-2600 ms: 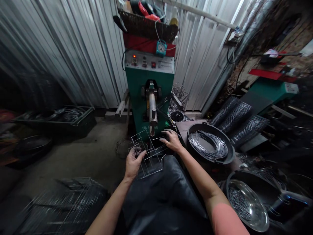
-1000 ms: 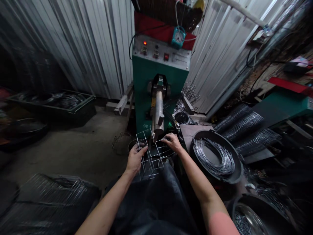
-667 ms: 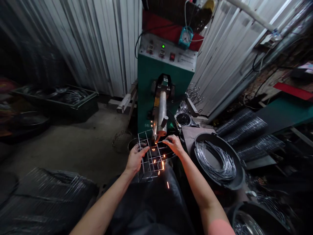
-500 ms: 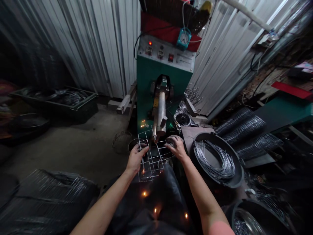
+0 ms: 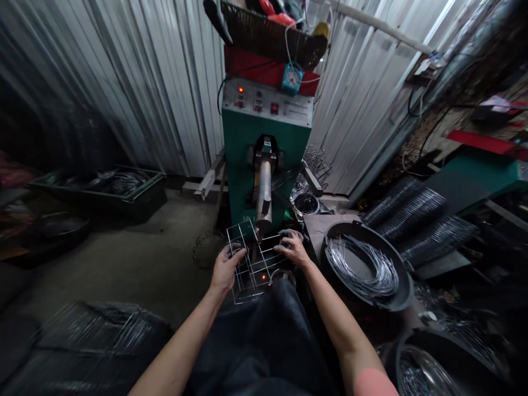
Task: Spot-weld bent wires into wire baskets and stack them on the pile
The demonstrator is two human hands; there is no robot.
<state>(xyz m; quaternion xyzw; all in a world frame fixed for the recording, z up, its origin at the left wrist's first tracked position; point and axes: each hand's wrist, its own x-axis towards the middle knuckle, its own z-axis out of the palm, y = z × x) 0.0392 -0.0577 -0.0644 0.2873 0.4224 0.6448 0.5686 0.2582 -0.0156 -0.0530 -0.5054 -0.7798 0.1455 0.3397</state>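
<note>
Wire grid (image 5: pixel 249 273) gripped by left hand (image 5: pixel 224 269) and right hand (image 5: pixel 292 250), pan (image 5: pixel 407 294) holding wire rings (image 5: pixel 365 264)

Both hands on a wire grid rack (image 5: pixel 250 264) right under the welder's electrode arm (image 5: pixel 263 192). Left hand (image 5: pixel 225 269) grips its left edge, right hand (image 5: pixel 292 247) rests on the far right side, maybe pinching a wire. Dark pan of wire rings (image 5: pixel 365 264) sits just to the right.
</note>
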